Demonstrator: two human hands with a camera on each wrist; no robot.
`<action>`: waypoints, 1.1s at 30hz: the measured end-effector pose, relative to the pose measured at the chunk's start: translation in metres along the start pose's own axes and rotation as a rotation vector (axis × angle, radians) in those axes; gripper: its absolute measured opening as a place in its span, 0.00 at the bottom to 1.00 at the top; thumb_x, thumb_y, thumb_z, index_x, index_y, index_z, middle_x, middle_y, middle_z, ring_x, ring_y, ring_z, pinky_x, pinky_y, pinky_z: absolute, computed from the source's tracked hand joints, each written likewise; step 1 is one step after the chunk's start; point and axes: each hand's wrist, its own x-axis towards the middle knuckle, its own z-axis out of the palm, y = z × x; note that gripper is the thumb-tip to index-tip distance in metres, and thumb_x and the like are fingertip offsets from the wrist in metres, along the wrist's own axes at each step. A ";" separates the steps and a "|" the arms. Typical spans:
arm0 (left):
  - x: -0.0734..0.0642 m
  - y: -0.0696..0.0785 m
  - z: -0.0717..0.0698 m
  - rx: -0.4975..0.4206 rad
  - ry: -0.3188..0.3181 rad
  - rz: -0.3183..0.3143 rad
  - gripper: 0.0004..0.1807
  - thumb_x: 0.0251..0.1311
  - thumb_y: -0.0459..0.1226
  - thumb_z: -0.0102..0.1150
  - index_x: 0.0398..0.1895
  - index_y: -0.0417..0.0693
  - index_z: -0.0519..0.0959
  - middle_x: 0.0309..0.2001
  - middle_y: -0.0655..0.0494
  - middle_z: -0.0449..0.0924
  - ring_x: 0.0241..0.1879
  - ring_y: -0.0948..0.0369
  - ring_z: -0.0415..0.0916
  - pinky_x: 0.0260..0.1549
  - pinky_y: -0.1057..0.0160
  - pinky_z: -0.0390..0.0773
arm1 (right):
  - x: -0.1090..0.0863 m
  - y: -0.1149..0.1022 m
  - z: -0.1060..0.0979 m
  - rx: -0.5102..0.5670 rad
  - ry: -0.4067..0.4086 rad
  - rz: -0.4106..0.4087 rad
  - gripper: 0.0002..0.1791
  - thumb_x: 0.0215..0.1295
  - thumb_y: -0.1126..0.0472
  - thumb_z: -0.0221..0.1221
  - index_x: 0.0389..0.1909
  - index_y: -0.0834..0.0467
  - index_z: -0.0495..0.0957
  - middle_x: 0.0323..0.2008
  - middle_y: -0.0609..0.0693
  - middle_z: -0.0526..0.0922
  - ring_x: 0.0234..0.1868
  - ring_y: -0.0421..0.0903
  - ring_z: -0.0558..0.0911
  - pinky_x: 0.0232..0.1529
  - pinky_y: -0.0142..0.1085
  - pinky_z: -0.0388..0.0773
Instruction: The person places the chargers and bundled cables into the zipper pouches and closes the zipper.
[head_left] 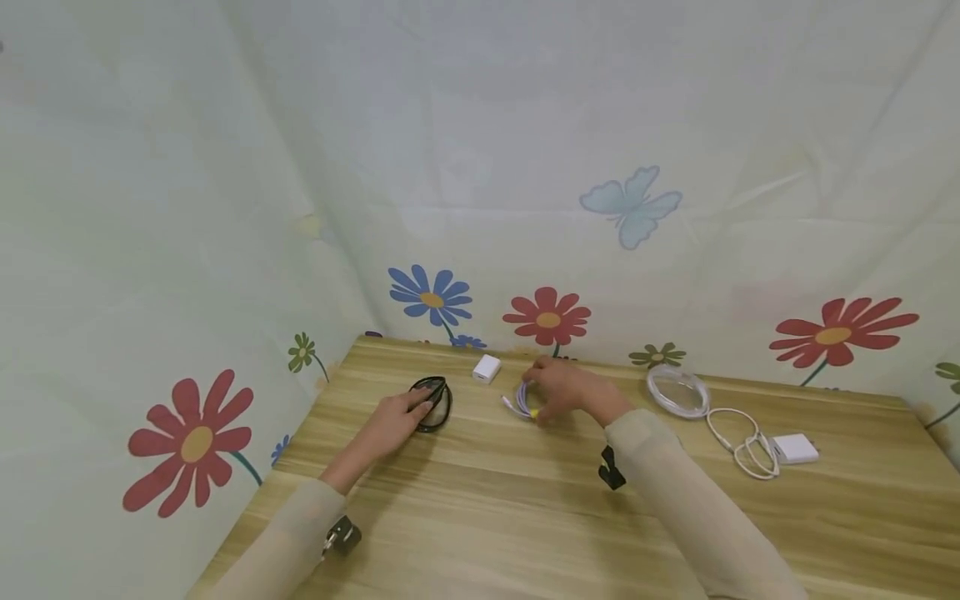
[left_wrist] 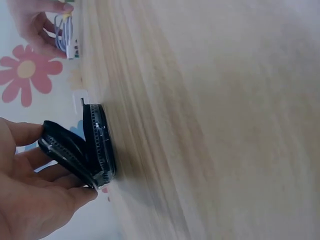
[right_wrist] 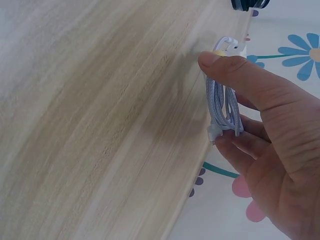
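My left hand holds a small black zip case on the wooden table. In the left wrist view, the case is unzipped and spread in a V, its zipper teeth showing along both rims. Fingers and thumb grip the raised half, while the other half rests on the wood. Further right, my right hand pinches a coiled pale lilac cable with a yellow tie. The right wrist view shows this bundle between thumb and fingers, white plug ends at both its ends.
A white charger block lies between the hands near the table's back edge. To the right are a clear coiled tube or cable, a white cable and a second white charger. Flower-printed cloth hangs behind the table.
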 end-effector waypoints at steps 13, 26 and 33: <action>0.002 -0.006 -0.007 0.106 -0.041 0.108 0.25 0.77 0.40 0.51 0.70 0.35 0.71 0.69 0.36 0.70 0.69 0.39 0.67 0.66 0.40 0.68 | 0.003 -0.008 0.004 0.015 -0.005 -0.010 0.39 0.55 0.49 0.76 0.66 0.58 0.75 0.64 0.59 0.72 0.59 0.53 0.75 0.63 0.47 0.74; 0.012 0.002 -0.017 0.189 -0.062 0.076 0.24 0.76 0.43 0.52 0.67 0.37 0.75 0.49 0.42 0.84 0.42 0.53 0.82 0.47 0.48 0.80 | 0.005 -0.015 0.006 0.008 0.000 -0.012 0.39 0.56 0.48 0.75 0.67 0.57 0.74 0.65 0.59 0.72 0.60 0.53 0.75 0.64 0.46 0.73; 0.021 0.008 -0.023 0.234 -0.072 0.135 0.22 0.75 0.42 0.54 0.63 0.35 0.77 0.46 0.46 0.85 0.40 0.54 0.81 0.45 0.50 0.80 | 0.010 -0.024 0.004 0.020 0.007 -0.027 0.38 0.57 0.48 0.74 0.66 0.58 0.75 0.62 0.58 0.74 0.55 0.50 0.76 0.58 0.45 0.77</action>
